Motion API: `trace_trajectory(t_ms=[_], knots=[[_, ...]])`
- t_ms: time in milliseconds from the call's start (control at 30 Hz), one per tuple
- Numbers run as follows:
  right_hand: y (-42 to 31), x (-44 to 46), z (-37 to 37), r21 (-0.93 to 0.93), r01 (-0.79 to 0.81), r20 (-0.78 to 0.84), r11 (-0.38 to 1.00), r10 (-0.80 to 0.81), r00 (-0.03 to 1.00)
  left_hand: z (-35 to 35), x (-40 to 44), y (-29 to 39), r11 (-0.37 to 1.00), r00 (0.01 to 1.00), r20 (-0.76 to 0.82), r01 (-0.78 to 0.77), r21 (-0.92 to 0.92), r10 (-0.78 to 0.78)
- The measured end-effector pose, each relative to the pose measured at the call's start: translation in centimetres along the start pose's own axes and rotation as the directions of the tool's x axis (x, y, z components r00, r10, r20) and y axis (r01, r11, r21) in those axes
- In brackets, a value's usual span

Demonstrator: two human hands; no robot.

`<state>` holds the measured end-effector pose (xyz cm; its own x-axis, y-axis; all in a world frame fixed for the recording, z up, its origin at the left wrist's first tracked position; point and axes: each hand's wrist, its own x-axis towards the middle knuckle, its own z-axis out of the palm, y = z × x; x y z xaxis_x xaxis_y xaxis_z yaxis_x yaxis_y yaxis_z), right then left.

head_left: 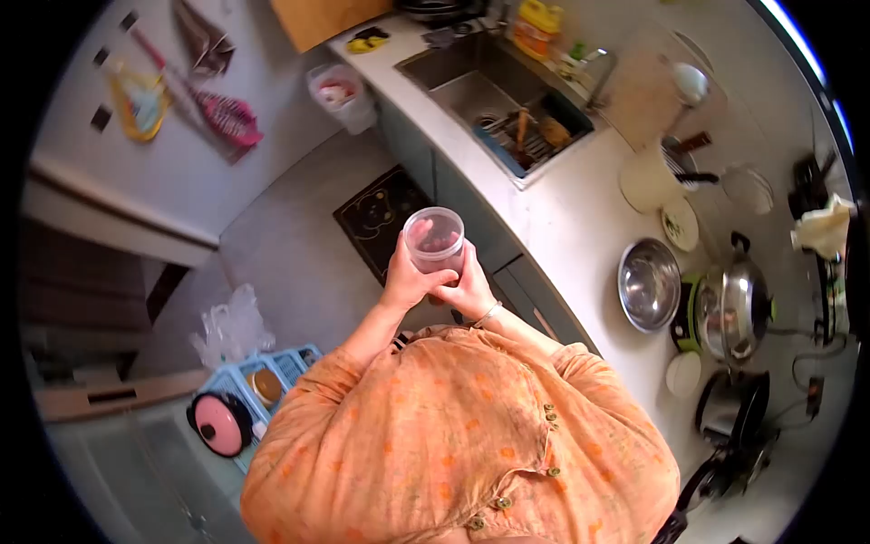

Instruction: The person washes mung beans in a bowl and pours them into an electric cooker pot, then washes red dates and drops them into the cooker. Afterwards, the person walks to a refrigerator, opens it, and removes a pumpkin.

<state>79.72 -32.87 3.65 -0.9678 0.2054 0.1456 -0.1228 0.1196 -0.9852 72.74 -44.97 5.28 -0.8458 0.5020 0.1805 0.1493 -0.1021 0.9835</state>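
Left hand (408, 276) and right hand (468, 286) hold a clear, round plastic tub (436, 245), fingers half curled; right of them, a silver metal bowl (649, 285) sits on the white worktop (566, 227).

Clear, glossy plastic container (434, 238) in the grip; right of it, a smooth, shiny metal bowl (649, 285); below, matt, wrinkled cloth shirt (453, 426), perhaps cotton, hard to tell.

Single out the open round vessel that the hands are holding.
It's the see-through plastic container, held between the left hand and right hand; the shiny metal bowl is on the countertop, untouched.
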Motion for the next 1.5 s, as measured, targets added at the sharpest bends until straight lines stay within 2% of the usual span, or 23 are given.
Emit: trace_trajectory(t_ms=[33,67,100,133,167,267,300,367,600,633,733,800,867,900,967,1033,1067,1167,1233,1300,1333,1433,1500], knots=[[-0.1,-0.1,-1.3,0.052,-0.028,0.044,0.998,0.026,0.999,1.1,1.0,0.7,0.996,1.000,0.021,0.020,-0.090,-0.018],[-1.2,0.0,-3.0,-0.127,0.076,0.097,0.989,-0.063,0.993,1.4,1.8,0.4,0.995,0.998,0.064,0.029,-0.094,-0.023],[-2.0,0.1,-5.1,-0.300,0.176,0.165,0.938,-0.131,0.978,1.4,2.6,-0.1,0.998,0.993,0.115,-0.042,0.042,0.037],[-0.7,0.2,-7.0,-0.273,0.137,0.228,0.952,-0.075,0.971,1.5,3.4,-0.5,0.978,0.980,0.173,-0.127,0.168,0.097],[-2.0,0.1,-8.2,-0.172,-0.036,0.090,0.984,0.052,0.995,2.1,4.3,-0.2,0.979,0.973,0.211,-0.129,0.155,0.095],[-7.0,1.2,-10.8,-0.393,-0.202,-0.082,0.897,0.184,0.979,3.6,6.5,1.0,0.858,0.898,0.440,-0.228,0.461,0.002],[-6.7,1.6,-10.7,-0.626,-0.101,-0.093,0.774,0.054,0.994,4.3,7.2,0.8,0.818,0.853,0.513,-0.359,0.450,0.093],[-7.2,2.4,-9.9,-0.775,-0.252,-0.154,0.580,0.213,0.965,5.4,8.3,0.5,0.770,0.810,0.581,-0.417,0.484,0.073],[-5.8,6.4,-7.6,-0.644,-0.468,-0.444,0.605,0.203,0.873,4.3,15.3,-1.0,0.809,0.659,0.743,-0.497,0.314,0.117],[-6.5,7.1,-7.4,-0.648,-0.461,-0.422,0.607,0.219,0.880,4.0,16.4,-0.9,0.813,0.642,0.758,-0.501,0.299,0.117],[-7.6,8.5,-7.2,-0.705,-0.376,-0.346,0.602,0.171,0.923,3.1,19.6,-0.2,0.958,0.461,0.874,-0.149,0.246,-0.153],[-7.7,9.0,-7.8,-0.790,-0.149,-0.165,0.595,0.027,0.986,3.0,21.0,-1.2,0.977,0.361,0.930,-0.163,0.136,-0.069],[-7.7,9.3,-8.6,-0.796,-0.095,-0.164,0.597,-0.062,0.984,3.0,22.4,-2.3,0.986,0.246,0.969,-0.163,0.029,0.012],[-7.8,9.3,-8.8,-0.804,-0.020,-0.142,0.595,-0.158,0.977,3.1,22.6,-2.4,0.987,0.230,0.973,-0.161,0.020,0.017],[-8.4,9.6,-8.6,-0.839,-0.117,-0.241,0.531,-0.171,0.955,3.3,23.0,-1.7,0.967,0.340,0.940,-0.237,0.093,-0.007],[-8.7,10.5,-8.3,-0.677,-0.611,-0.456,0.411,0.418,0.786,3.6,22.7,-1.0,0.941,0.309,0.950,-0.303,0.147,-0.049],[-7.4,10.6,-8.3,-0.697,-0.595,-0.444,0.399,0.411,0.796,3.8,22.5,-1.2,0.917,0.315,0.949,-0.375,0.134,-0.010],[-7.6,9.9,-8.7,-0.748,-0.460,-0.338,0.479,0.322,0.884,4.3,22.8,-2.0,0.905,0.296,0.955,-0.409,0.118,0.009],[-8.6,9.2,-9.5,-0.777,-0.348,-0.241,0.525,0.262,0.934,4.9,23.6,-1.8,0.972,0.055,0.996,-0.218,0.084,-0.074],[-9.1,8.6,-10.3,-0.892,0.026,0.049,0.452,0.040,0.998,5.2,24.5,-1.5,0.978,-0.002,0.990,-0.159,0.135,-0.138],[-9.0,8.0,-11.0,-0.880,0.074,0.048,0.469,-0.066,0.997,5.2,24.9,-1.6,0.980,-0.022,0.984,-0.104,0.171,-0.174],[-6.2,5.1,-14.5,-0.566,-0.083,-0.352,0.820,-0.150,0.924,5.7,24.9,-1.3,0.980,0.007,0.981,-0.048,0.195,-0.195],[0.2,2.1,-16.4,-0.227,-0.286,-0.677,0.931,0.060,0.734,5.9,24.9,-1.1,0.987,0.105,0.985,-0.060,0.147,-0.140]])
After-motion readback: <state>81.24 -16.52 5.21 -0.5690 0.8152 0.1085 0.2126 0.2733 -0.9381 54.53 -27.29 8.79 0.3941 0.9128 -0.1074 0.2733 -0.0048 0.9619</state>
